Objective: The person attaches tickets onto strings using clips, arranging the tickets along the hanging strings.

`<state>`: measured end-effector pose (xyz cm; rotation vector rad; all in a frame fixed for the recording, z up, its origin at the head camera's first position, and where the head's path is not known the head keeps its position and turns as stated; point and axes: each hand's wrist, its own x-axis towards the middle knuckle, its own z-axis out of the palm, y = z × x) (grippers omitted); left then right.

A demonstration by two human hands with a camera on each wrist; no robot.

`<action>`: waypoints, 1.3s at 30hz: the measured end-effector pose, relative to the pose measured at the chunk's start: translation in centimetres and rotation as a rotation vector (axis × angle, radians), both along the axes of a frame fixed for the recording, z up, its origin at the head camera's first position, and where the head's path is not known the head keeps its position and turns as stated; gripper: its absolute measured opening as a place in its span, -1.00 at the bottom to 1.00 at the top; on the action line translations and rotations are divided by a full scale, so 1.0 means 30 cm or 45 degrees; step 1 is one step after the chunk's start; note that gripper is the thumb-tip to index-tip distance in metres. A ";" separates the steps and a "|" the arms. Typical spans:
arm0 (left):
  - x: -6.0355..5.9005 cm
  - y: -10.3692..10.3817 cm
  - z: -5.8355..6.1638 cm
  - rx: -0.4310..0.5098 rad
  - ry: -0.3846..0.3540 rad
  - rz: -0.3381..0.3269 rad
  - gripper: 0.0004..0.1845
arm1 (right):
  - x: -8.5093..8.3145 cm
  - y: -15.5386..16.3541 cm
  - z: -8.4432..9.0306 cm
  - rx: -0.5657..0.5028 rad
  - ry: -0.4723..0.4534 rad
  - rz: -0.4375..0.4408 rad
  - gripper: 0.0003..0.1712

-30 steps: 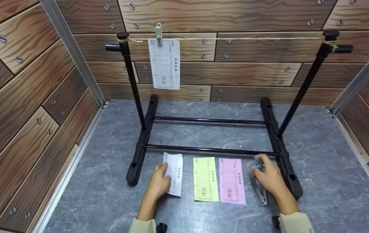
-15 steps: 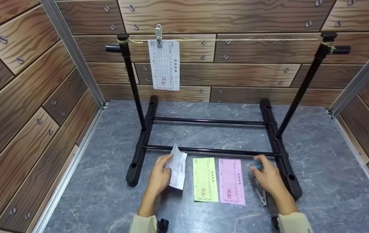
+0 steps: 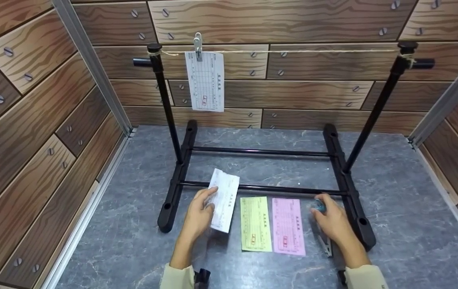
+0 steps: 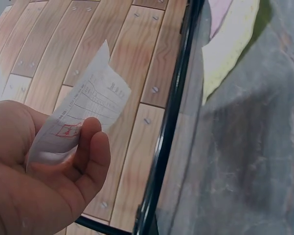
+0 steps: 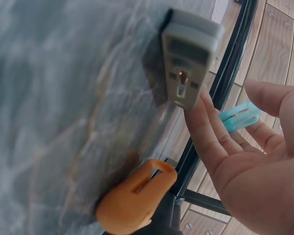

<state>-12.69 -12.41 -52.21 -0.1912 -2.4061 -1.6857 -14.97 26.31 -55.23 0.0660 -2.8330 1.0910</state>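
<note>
My left hand [image 3: 199, 212] pinches a white printed form slip [image 3: 226, 202], raised and tilted close over the stand's front bar. In the left wrist view the slip [image 4: 95, 98] bends, and its red stamp shows near the fingertips. Over on the right, my right hand [image 3: 333, 218] holds a small translucent teal clip [image 5: 239, 116] between thumb and fingers. Below that hand a grey clip [image 3: 326, 245] lies on the table; an orange clip [image 5: 137, 198] shows beside it in the right wrist view. A yellow slip [image 3: 256, 224] and a pink slip [image 3: 288, 226] lie between the hands.
A black stand [image 3: 180, 172] spans the table, with a string [image 3: 301, 51] tied between its posts. From the string's left end hangs another white slip [image 3: 205, 84], held by a metal clip [image 3: 198, 45]. Wood-patterned walls [image 3: 313, 20] enclose the back and sides.
My left hand has lifted the white slip off the table, raising and tilting it forward and to the right. The right hand stays nearly still with the teal clip.
</note>
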 end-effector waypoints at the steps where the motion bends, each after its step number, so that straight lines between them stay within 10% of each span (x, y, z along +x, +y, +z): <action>1: -0.003 0.001 0.003 0.012 0.003 -0.006 -0.47 | 0.001 0.000 -0.001 0.002 0.001 -0.001 -0.58; 39: -0.143 0.106 0.317 0.155 0.322 -0.136 -0.44 | 0.009 0.003 -0.007 0.084 -0.014 0.061 -0.68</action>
